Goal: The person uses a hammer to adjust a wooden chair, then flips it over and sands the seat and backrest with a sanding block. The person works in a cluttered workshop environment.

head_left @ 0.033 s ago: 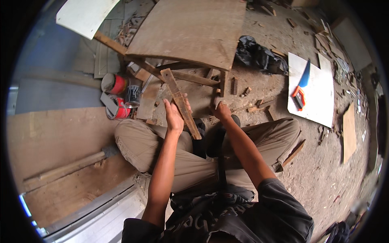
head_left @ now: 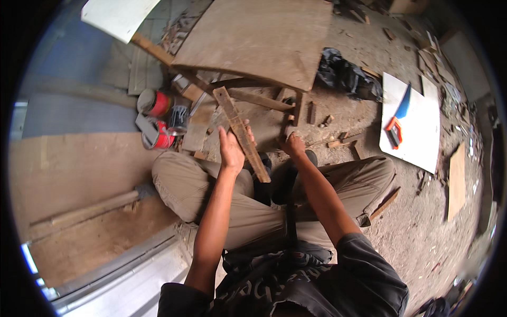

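A narrow wooden strip [head_left: 244,138] lies aslant in the person's left hand [head_left: 232,153], above the shoes, its upper end toward a plywood-topped table [head_left: 253,45]. That hand is half open, the strip resting across palm and fingers with the thumb on its near side. The right hand [head_left: 293,145] is curled closed near a table leg [head_left: 299,108]; whether it grips anything, I cannot tell. Compared with the earlier frame, the view has swung slightly, so the surroundings sit farther right, while both hands keep nearly the same pose.

The strip is straight-edged, brown and rough, with dark stains; the tabletop is smoother, dull tan. A crumpled black plastic bag [head_left: 346,74] lies right of the table. Beyond it, a handsaw [head_left: 402,111] with blue blade and orange handle rests on a flat white panel [head_left: 422,137].

Left of the table, two red tins [head_left: 162,104] and a dark tin [head_left: 179,119] cluster together; their contents are unclear.
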The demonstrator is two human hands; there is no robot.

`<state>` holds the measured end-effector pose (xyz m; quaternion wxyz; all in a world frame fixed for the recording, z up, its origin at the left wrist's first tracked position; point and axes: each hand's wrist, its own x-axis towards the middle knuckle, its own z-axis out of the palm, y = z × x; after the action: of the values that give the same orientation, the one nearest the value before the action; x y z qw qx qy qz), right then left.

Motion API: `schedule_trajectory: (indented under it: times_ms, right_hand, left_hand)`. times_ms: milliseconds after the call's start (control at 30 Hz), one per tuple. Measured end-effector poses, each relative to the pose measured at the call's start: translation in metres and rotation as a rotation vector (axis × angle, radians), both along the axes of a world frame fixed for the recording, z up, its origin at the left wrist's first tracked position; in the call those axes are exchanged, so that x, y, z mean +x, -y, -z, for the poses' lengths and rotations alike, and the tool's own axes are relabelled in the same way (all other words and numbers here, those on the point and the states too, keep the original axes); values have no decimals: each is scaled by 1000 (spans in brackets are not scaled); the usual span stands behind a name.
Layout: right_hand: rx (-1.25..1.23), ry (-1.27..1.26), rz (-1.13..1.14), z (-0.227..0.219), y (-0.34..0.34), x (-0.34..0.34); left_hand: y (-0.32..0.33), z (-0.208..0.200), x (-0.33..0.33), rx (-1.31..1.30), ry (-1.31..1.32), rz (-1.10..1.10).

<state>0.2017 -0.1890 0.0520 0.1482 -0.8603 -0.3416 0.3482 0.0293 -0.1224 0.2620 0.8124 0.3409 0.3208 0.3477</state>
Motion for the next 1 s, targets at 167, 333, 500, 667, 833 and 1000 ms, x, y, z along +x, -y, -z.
schedule_trajectory:
  times_ms: [167, 333, 500, 667, 833, 1000]
  right_hand:
    - [-40, 26, -103, 26, 6, 0]
    - [-38, 20, -199, 38, 6, 5]
    - [121, -103, -281, 10, -1, 16]
    - [495, -653, -166, -106, -19, 8]
    - [701, -756, -306, -159, -8, -12]
    - [642, -780, -312, -187, 1, -23]
  left_hand:
    - [2, -6, -21, -59, -12, -35]
    - [8, -5, -35, -118, -7, -129]
    - [9, 9, -32, -89, -21, -116]
    - [6, 3, -19, -17, -109, -168]
    - [6, -1, -13, 27, -122, -246]
    - [6, -6, -17, 38, -206, -351]
